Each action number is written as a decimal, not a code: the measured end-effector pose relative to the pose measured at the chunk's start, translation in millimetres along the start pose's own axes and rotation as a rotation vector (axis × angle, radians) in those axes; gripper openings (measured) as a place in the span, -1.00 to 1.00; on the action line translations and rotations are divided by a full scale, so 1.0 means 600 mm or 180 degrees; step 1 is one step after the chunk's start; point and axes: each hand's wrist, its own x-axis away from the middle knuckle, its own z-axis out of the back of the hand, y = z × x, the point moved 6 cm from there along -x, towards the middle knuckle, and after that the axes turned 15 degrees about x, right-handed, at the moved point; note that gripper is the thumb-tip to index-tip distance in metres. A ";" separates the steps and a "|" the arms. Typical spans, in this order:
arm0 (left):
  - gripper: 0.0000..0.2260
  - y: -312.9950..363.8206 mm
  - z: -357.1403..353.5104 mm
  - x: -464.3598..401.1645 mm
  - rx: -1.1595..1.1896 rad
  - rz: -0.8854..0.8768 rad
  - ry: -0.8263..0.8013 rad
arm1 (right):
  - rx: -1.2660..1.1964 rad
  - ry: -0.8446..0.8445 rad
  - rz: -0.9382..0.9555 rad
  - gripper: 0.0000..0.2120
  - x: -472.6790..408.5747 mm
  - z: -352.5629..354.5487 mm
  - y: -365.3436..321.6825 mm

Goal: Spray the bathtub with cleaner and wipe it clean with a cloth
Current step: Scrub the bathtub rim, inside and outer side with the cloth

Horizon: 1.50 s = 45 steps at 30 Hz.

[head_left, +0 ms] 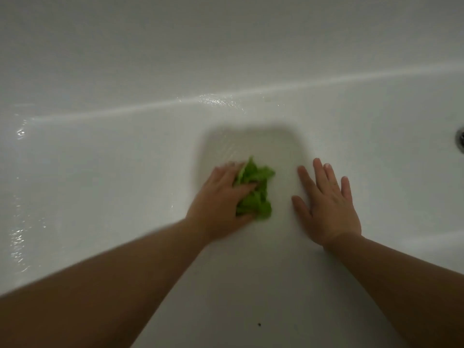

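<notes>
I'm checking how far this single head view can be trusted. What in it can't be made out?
- Spray cleaner: no bottle in the head view; out of frame or absent.
- Metal fitting: cut off by the right edge; drain or overflow, cannot tell.
- Green cloth: motion-blurred, partly covered by the left hand; its size is unclear.
- Dark speck on the bathtub: too small to identify.
- Under the right hand: hidden by the flat palm.

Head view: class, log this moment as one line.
left hand: pressing cloth | right hand: flat on tub | tub: wet
</notes>
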 end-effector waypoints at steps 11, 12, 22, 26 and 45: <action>-0.42 -0.045 0.048 -0.023 -0.0325 -0.0066 -0.0001 | -0.0047 -0.0024 -0.0060 -0.28 -0.006 -0.001 0.011; -0.41 -0.053 0.077 -0.062 -0.0282 0.0142 0.0179 | -0.0043 0.0001 -0.0060 -0.28 -0.009 -0.001 0.012; -0.54 -0.004 0.079 -0.150 0.0125 0.0715 0.0747 | -0.0038 0.0060 -0.0025 -0.30 -0.035 -0.003 0.024; -0.66 -0.001 0.059 -0.043 0.0410 0.0794 0.0421 | -0.0048 0.0034 -0.0009 -0.29 -0.035 -0.003 0.025; -0.41 -0.046 0.040 -0.004 0.0061 0.0739 0.0495 | -0.0002 0.0004 -0.0081 -0.25 -0.015 -0.011 0.025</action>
